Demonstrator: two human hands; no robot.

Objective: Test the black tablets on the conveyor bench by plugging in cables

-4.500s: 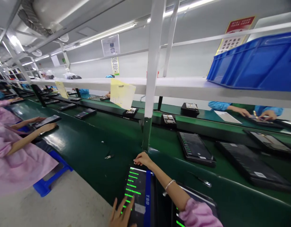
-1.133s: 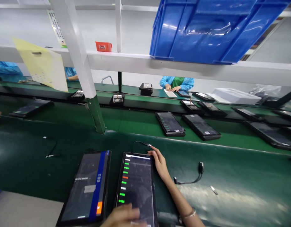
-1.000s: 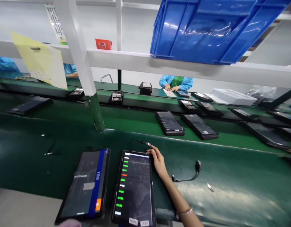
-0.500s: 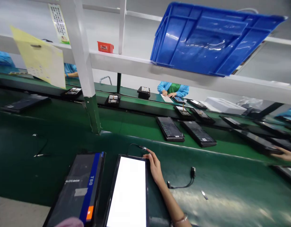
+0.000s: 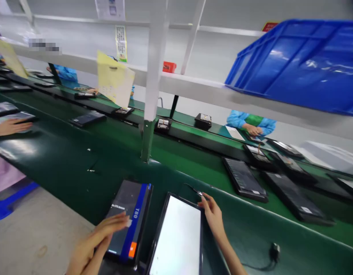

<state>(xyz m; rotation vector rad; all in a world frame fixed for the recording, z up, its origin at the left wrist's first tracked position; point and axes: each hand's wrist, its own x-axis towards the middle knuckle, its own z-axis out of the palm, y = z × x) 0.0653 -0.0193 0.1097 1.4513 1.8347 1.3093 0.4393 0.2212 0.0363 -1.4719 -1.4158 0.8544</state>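
Observation:
My left hand (image 5: 97, 240), a little blurred, is held over the left tablet (image 5: 126, 244) with its fingers stretched out and nothing in them. That tablet has a dark screen with a blue "T80" stripe and an orange square. Beside it lies a second tablet (image 5: 178, 236) with a lit white screen. My right hand (image 5: 213, 214) is at this tablet's upper right corner, thumb and index finger closed on the small plug of a thin black cable (image 5: 190, 186). Whether the plug touches the tablet I cannot tell.
A short black adapter cable (image 5: 274, 254) lies at lower right. Several tablets, one a dark tablet (image 5: 245, 179), rest on the green line beyond. A white-green post (image 5: 150, 114) and a shelf with a blue crate (image 5: 302, 65) stand ahead. Co-workers' hands show opposite and at left.
The view has swung left, so things sit further right. My left hand has come into view over the left tablet. The right hand keeps its place at the plug.

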